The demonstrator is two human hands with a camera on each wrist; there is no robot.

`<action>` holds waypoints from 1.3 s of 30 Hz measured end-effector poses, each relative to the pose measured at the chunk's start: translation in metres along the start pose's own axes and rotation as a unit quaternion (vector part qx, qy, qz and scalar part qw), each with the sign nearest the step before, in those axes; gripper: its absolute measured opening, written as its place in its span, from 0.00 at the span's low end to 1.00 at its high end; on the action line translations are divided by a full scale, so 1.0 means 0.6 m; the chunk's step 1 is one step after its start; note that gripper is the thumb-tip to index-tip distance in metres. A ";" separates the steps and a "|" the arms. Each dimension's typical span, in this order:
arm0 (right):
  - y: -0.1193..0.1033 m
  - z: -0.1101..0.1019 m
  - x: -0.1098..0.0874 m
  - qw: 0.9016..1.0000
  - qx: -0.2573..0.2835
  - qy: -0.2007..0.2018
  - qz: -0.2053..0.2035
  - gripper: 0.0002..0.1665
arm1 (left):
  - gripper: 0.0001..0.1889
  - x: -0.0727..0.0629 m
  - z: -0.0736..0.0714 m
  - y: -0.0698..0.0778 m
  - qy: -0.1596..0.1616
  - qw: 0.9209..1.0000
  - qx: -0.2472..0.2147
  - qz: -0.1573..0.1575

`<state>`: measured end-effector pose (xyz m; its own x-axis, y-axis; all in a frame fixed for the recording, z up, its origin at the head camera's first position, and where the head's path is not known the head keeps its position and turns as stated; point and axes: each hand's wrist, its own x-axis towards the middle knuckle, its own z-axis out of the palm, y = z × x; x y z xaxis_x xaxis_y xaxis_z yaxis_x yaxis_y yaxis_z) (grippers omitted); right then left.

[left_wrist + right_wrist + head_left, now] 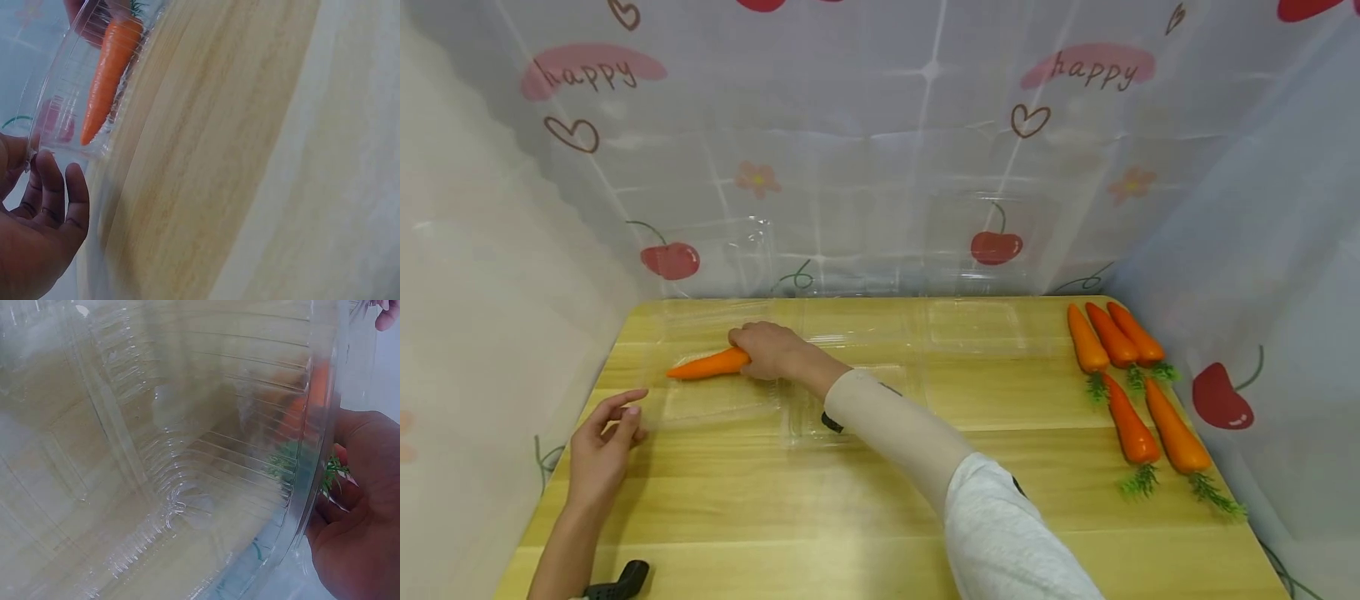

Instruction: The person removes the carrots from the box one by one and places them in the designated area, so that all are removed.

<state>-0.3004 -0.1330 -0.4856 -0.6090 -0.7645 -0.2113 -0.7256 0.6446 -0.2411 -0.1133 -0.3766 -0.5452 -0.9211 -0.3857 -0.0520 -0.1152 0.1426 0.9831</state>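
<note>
My right hand (pixel 767 350) grips an orange carrot (pixel 703 365) at its thick end; the tip points left. The carrot lies in the left clear plastic container (pixel 722 408), whose lid stands raised behind. Green leaves (pixel 334 475) show at the fingers in the right wrist view. At that container's left edge is my left hand (pixel 602 446), its index finger stretched out. The left wrist view shows the fingers (pixel 53 187) pinching the container's rim, with the carrot (pixel 112 75) just beyond.
Clear containers stand in the middle (pixel 820 433) and at the back (pixel 973 325), partly behind the right arm. Several carrots with green tops (pixel 1131 425) lie along the table's right side. A patterned curtain (pixel 880 167) hangs behind the wooden table (pixel 820 533).
</note>
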 end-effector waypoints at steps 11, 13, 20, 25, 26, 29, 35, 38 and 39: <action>-0.003 0.005 0.004 0.999 -0.032 0.009 0.012 0.16 | 0.21 0.000 0.003 -0.001 0.004 1.000 -0.010 -0.006; -0.003 0.006 0.003 0.999 -0.034 0.009 0.012 0.16 | 0.21 0.000 0.003 -0.002 0.005 1.000 -0.013 -0.007; -0.003 0.006 0.003 0.999 -0.032 0.017 0.014 0.15 | 0.20 0.001 0.002 0.001 0.002 1.000 -0.006 -0.001; -0.004 0.002 0.004 0.999 -0.029 0.021 0.015 0.17 | 0.20 0.004 0.001 0.004 -0.002 1.000 -0.006 0.002; -0.004 0.001 0.003 0.999 -0.027 0.023 0.013 0.17 | 0.20 0.004 0.001 0.004 -0.003 1.000 -0.003 0.003; -0.005 0.000 -0.001 0.999 -0.014 0.030 0.007 0.18 | 0.20 0.003 0.000 0.003 -0.005 1.000 0.008 0.000; -0.015 -0.009 -0.014 0.997 -0.005 0.069 -0.025 0.21 | 0.20 -0.001 0.002 0.004 0.003 1.000 0.024 0.000; -0.020 -0.013 -0.022 0.996 -0.012 0.080 -0.031 0.22 | 0.20 -0.001 0.001 0.003 0.005 1.000 0.028 0.003; -0.021 -0.014 -0.026 0.996 -0.011 0.082 -0.032 0.22 | 0.20 0.000 0.001 0.003 0.004 1.000 0.027 0.003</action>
<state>-0.2848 -0.1294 -0.4713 -0.6043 -0.7958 -0.0380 -0.7700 0.5956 -0.2286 -0.1134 -0.3759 -0.5433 -0.9185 -0.3928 -0.0451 -0.1303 0.1932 0.9725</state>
